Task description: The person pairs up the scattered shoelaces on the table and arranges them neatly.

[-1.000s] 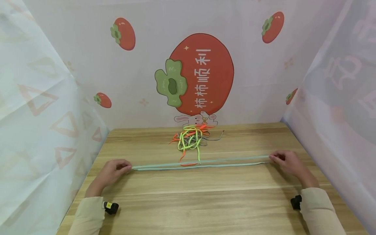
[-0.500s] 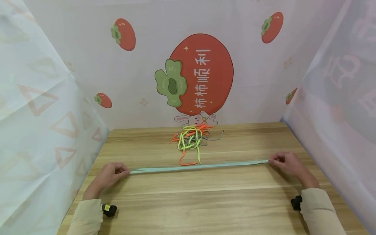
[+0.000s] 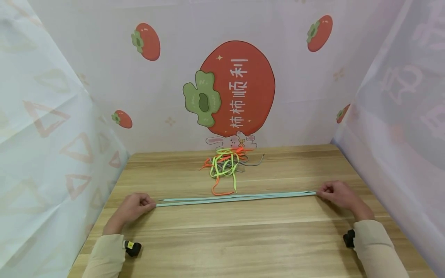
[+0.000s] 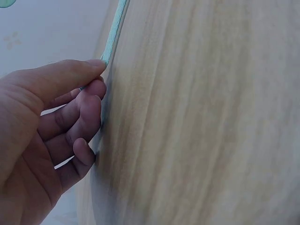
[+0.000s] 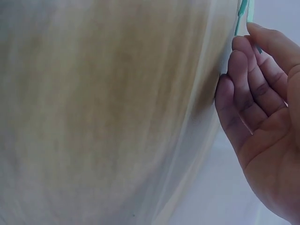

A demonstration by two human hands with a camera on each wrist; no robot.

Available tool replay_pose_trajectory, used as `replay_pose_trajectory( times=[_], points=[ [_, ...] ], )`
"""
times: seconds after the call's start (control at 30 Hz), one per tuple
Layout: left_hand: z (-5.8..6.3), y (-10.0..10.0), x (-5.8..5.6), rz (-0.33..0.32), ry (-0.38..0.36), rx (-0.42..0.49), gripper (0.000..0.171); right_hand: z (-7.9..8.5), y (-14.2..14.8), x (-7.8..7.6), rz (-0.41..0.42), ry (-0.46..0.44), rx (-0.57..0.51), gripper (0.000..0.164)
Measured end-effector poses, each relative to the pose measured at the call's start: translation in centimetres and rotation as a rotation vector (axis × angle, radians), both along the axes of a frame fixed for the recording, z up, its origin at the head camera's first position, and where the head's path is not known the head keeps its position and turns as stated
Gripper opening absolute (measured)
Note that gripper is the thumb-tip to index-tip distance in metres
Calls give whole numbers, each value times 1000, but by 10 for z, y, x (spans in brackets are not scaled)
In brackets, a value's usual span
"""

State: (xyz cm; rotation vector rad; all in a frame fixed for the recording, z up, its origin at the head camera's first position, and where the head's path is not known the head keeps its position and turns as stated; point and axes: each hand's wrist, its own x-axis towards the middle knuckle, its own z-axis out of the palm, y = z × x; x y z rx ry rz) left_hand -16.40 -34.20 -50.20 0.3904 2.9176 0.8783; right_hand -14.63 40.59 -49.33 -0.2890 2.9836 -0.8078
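Observation:
A pale mint-green shoelace [image 3: 236,198] stretches across the table as two nearly parallel strands. My left hand [image 3: 136,207] pinches the end of the nearer strand between thumb and forefinger; the left wrist view shows the lace [image 4: 112,37] running up from those fingertips. The farther strand's tip lies loose just beyond the left fingers. At the other side my right hand [image 3: 338,196] pinches the lace where its two strands meet. In the right wrist view the lace [image 5: 242,8] leaves the thumb and fingertips at the top, the other fingers loosely curled.
Beyond the lace, a tangled pile of yellow-green, orange and grey laces [image 3: 225,164] lies near the back edge of the wooden table [image 3: 229,243]. An orange lace end [image 3: 222,194] reaches close to the mint strands. Printed cloth walls [image 3: 167,88] enclose the back and both sides.
Both hands have come slightly nearer the front, the lace with them. The strand in the left hand has crossed to the near side of the loose one, which now lies farther back.

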Motion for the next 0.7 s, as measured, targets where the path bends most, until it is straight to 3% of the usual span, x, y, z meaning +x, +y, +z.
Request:
replay_pose_trajectory(
  times=[0.3, 0.7],
  points=[
    [-4, 1, -2, 29, -11, -12, 13, 3, -5, -7, 15, -98, 5, 17],
    [0, 14, -10, -26, -17, -74, 21, 7, -8, -10, 4, -129, 77, 23]
  ],
)
